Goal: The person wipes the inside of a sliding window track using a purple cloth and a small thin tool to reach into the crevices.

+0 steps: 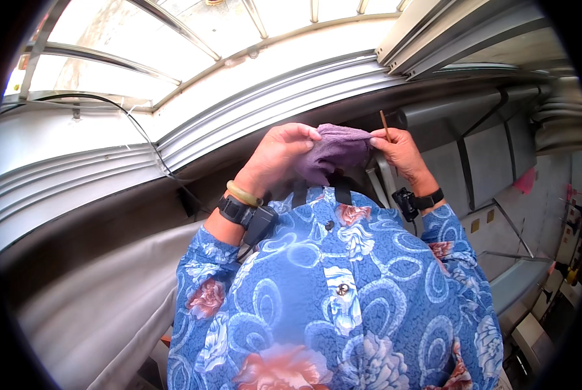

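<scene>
A bunched purple cloth hangs between my two hands in front of my chest. My left hand pinches its left end between thumb and fingers. Its right end is pinched by my right hand, which also has a thin brown wooden stick between its fingers, pointing up. A bangle and a black strap with a device are on my left wrist. My right wrist bears another strapped black device. The lower folds of the cloth partly hide what lies behind them.
Beyond my hands run the metal tracks of a sliding window, with metal bars outside. A black cable crosses the sill at the left. Pale fabric lies at the lower left. To the right are a grey roll and a pink item.
</scene>
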A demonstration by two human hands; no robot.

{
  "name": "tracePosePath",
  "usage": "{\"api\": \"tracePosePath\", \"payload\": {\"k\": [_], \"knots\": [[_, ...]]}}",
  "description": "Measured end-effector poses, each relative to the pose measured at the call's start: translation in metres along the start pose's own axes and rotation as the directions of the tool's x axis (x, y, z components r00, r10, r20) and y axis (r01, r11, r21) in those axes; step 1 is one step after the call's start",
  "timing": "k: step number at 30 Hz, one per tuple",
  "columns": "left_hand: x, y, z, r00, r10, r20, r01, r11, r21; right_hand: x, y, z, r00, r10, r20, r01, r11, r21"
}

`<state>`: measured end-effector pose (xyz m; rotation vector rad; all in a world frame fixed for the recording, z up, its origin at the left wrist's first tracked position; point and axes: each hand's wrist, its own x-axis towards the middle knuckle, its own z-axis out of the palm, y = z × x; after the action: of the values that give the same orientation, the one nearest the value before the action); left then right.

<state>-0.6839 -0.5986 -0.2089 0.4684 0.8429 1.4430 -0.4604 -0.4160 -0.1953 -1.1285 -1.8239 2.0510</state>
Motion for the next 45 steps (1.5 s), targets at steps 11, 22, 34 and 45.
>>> {"api": "tracePosePath", "payload": {"k": [11, 22, 34, 45], "knots": [[0.01, -0.013, 0.003, 0.901, 0.431, -0.056, -0.211, 0.547, 0.81, 0.011, -0.016, 0.014, 0.883, -0.421, -0.207, 0.334, 0.874, -0.353], [0.038, -0.004, 0.032, 0.816, 0.578, -0.018, 0.021, 0.002, 1.0, 0.031, -0.052, 0.036, 0.746, -0.657, -0.11, 0.351, 0.528, -0.773], [0.111, -0.009, 0.083, 0.916, 0.335, -0.223, 0.27, -0.102, 0.957, 0.042, -0.027, -0.01, 0.836, -0.543, -0.081, 0.438, 0.749, -0.498], [0.089, -0.008, 0.093, 0.79, 0.578, -0.206, -0.127, 0.482, 0.867, -0.036, -0.051, 0.016, 0.837, -0.507, -0.207, 0.424, 0.839, -0.34]]}}
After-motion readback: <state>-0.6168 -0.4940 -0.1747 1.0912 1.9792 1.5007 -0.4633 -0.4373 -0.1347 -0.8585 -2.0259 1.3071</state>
